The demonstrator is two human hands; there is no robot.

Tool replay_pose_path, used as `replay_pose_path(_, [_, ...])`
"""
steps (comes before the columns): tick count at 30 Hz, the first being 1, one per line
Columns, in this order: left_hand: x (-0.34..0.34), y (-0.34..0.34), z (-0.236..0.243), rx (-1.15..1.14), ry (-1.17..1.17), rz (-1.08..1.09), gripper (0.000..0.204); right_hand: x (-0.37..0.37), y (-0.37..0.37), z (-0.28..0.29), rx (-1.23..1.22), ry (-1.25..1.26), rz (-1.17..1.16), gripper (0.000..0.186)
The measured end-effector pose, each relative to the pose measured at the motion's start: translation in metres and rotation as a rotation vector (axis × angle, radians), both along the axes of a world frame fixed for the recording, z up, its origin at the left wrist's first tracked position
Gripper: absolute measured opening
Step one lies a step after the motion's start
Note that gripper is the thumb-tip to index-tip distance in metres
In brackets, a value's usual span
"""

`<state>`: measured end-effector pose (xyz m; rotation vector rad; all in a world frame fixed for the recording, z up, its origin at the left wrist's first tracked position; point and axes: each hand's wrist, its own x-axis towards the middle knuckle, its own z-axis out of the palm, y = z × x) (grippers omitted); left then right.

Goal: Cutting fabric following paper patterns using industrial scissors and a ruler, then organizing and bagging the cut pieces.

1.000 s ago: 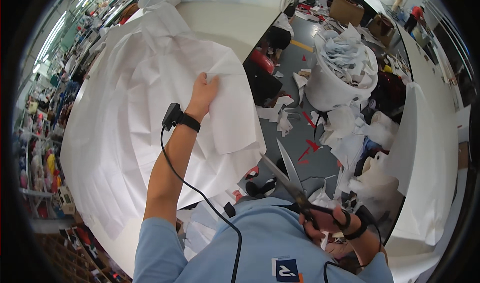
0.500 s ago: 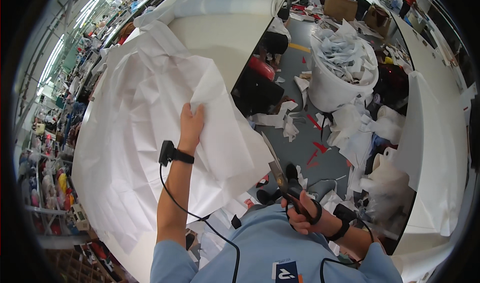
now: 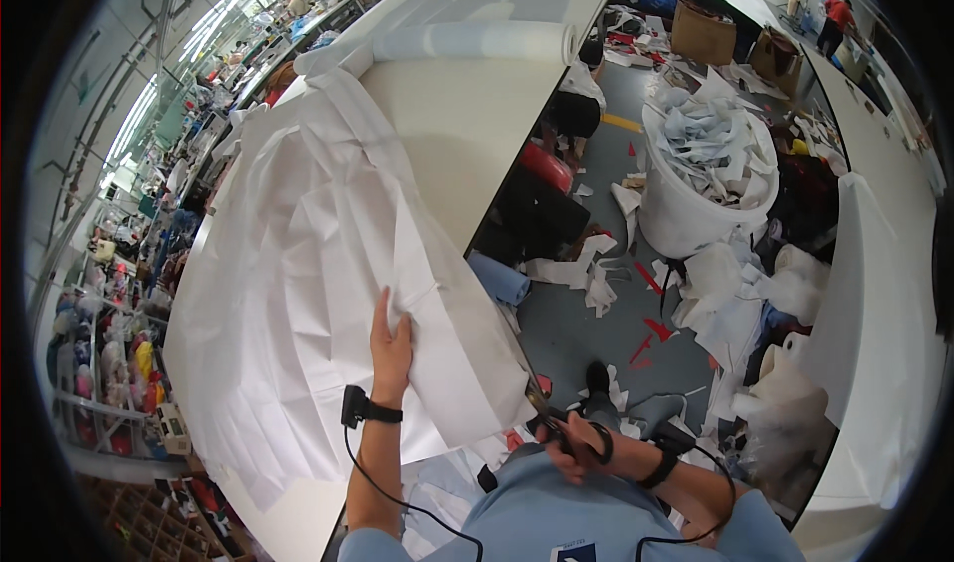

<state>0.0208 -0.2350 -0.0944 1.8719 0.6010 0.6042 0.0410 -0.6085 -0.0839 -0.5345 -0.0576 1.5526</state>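
A large creased white sheet (image 3: 298, 234), paper-like, spreads over the table on my left and hangs past its near edge. My left hand (image 3: 391, 353) lies flat on the sheet near its right side, index finger and thumb apart. In front of my body, my right hand (image 3: 576, 446) grips a pair of scissors (image 3: 538, 401) by the handles. The blades point away from me at the sheet's right corner; part of them is hidden by the sheet, so whether they are closed cannot be seen.
Behind the sheet, a pale roll (image 3: 477, 41) lies across the cream table (image 3: 467, 115). A white bin (image 3: 686, 204) heaped with scraps stands on the grey floor (image 3: 556, 328) at right. Offcuts litter the floor. Another table (image 3: 884, 363) runs along the right; a person in red (image 3: 838, 20) is far off.
My left hand has moved nearer to me and flattened on the sheet, whose raised fold has dropped. My right hand has drawn the scissors closer to the sheet's corner.
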Motion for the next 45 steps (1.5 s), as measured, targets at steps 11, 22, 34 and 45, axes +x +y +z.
replay_pose_path(11, [-0.031,-0.021,-0.011,-0.367,0.106,0.050,0.041,0.048,0.022,-0.022,0.044,-0.077,0.081,0.059])
replay_pose_path(22, [-0.067,-0.034,-0.031,-0.421,0.097,0.061,0.042,0.055,0.063,-0.023,0.027,-0.088,0.122,0.049])
replay_pose_path(34, [-0.084,-0.041,-0.026,-0.546,0.142,-0.002,0.043,0.061,0.106,-0.031,0.017,0.031,0.048,0.051])
replay_pose_path(45, [-0.109,-0.049,-0.026,-0.629,0.132,0.032,0.042,0.061,0.167,-0.060,0.049,0.234,-0.063,0.062])
